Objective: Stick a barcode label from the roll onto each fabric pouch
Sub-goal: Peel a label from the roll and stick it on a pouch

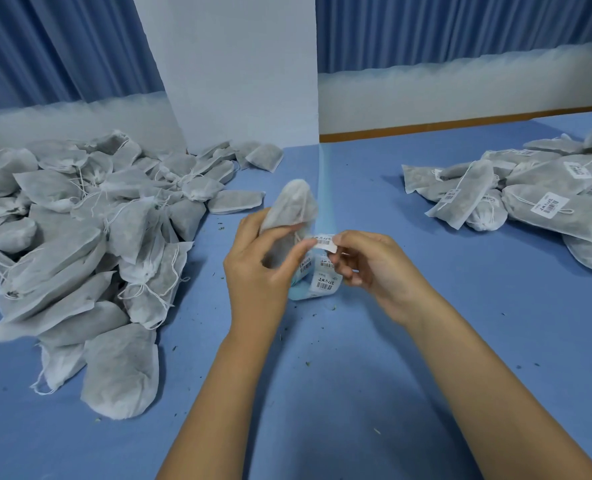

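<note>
Left hand (260,268): we've got it curled round a fabric pouch (293,206), held up off the table dead centre, its tip pointing to 12 o'clock.
Right hand (367,261): thumb and forefinger pinch one barcode label (325,241), right at the pouch's lower edge. The left fingertip might be touching its other end, but that's hard to make out.
Label roll (322,282): just below our hands toward 6 o'clock, pale blue backing with a few labels showing.
Unlabelled pile (80,237): big heap of drawstring pouches at 9 o'clock.
Labelled pile (537,199): over at 2 o'clock, well apart, barcodes facing up.
Table (409,358): blue top with little dark crumbs scattered round us.
</note>
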### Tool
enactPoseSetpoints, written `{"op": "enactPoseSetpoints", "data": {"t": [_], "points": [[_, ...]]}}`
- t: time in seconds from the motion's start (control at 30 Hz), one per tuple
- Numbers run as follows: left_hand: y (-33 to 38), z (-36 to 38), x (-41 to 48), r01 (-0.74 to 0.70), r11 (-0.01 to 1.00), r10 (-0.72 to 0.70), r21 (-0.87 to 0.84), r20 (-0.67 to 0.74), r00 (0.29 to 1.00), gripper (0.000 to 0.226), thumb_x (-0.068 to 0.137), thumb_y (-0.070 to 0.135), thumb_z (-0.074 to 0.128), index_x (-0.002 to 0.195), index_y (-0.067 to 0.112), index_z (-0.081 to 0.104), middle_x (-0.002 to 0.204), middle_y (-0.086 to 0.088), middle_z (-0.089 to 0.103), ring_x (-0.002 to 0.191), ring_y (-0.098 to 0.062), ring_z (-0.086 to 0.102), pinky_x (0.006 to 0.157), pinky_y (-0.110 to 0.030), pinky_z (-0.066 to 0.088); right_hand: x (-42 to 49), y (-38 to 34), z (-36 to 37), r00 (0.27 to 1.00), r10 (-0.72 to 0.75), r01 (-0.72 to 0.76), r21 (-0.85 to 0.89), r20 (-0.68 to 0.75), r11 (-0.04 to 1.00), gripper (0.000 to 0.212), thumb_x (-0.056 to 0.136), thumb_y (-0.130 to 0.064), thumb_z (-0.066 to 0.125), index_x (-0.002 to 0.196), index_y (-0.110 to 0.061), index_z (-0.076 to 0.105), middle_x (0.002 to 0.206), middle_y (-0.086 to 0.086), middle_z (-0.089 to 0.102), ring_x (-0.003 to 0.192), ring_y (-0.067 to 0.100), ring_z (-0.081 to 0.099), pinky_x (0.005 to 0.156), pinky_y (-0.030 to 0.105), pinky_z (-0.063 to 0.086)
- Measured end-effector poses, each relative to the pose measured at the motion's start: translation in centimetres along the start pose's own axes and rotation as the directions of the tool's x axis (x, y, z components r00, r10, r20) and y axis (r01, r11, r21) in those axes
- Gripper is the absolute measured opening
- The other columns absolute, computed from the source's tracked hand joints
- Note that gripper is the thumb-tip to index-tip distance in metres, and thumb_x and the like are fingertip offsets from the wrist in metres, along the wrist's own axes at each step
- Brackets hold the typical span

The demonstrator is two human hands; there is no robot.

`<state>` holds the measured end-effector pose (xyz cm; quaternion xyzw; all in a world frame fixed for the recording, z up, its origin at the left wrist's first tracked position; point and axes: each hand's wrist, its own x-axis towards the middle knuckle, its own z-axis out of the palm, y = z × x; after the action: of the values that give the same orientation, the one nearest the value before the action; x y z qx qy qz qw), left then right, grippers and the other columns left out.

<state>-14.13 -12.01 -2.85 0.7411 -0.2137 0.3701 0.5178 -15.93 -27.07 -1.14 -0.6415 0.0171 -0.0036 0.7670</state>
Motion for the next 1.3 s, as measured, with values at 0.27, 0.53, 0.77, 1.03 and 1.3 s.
{"op": "enactPoseSetpoints", "data": {"t": [0.27,0.53,0.77,1.03,1.3], "points": [[0.5,-1.4,0.9,0.306,0.901,-0.340,-0.308,-0.065,0.938,0.031,0.083,0.005,0.073,0.094,0.034,0.074,0.109,0.009,0.064,0.112,-0.007,0.060,0.093,-0.022,0.049,-0.2,-0.7,-0.8,0.869,-0.457,0.413,-0.231,-0.191,0.881,0.033,0.090,-0.011,0.059,0.058,-0.015,0.051,0.055,-0.010,0.049,0.054,0.007,0.040,0.056,0.016,0.034],[1.7,-0.6,0.4,0.264,0.925,-0.208,-0.273,0.218,0.954,0.031,0.073,0.010,0.070,0.098,0.029,0.074,0.103,0.018,0.062,0.103,-0.003,0.062,0.082,-0.012,0.045,-1.3,0.1,1.4,0.808,-0.572,0.587,-0.293,0.144,0.755,0.020,0.088,-0.017,0.055,0.070,-0.023,0.054,0.064,-0.012,0.052,0.062,0.009,0.044,0.061,0.024,0.037],[2.1,-0.5,0.2,0.255,0.915,-0.168,-0.313,0.280,0.945,0.031,0.077,0.007,0.073,0.101,0.026,0.074,0.105,0.017,0.063,0.103,-0.001,0.062,0.081,-0.009,0.044,-0.6,0.7,0.8,0.793,-0.608,0.521,-0.539,0.020,0.662,0.019,0.088,-0.031,0.055,0.069,-0.029,0.052,0.058,-0.004,0.051,0.055,0.019,0.040,0.055,0.039,0.036],[2.1,-0.8,0.2,0.208,0.918,-0.094,-0.337,0.325,0.941,0.042,0.079,-0.004,0.066,0.115,0.018,0.067,0.114,0.002,0.060,0.107,-0.005,0.061,0.087,-0.013,0.045,-0.3,0.9,0.9,0.767,-0.639,0.494,-0.581,-0.058,0.647,0.027,0.082,-0.032,0.063,0.069,-0.010,0.056,0.051,-0.001,0.042,0.051,0.013,0.035,0.053,0.035,0.034],[1.7,-0.4,0.1,0.269,0.909,-0.193,-0.317,0.252,0.948,0.035,0.087,0.000,0.067,0.105,0.029,0.071,0.101,0.020,0.063,0.093,-0.001,0.061,0.078,-0.013,0.046,-0.1,0.9,0.9,0.748,-0.652,0.445,-0.631,-0.128,0.635,0.028,0.072,-0.025,0.082,0.061,-0.007,0.063,0.058,-0.003,0.043,0.053,0.009,0.036,0.054,0.018,0.030]]}}
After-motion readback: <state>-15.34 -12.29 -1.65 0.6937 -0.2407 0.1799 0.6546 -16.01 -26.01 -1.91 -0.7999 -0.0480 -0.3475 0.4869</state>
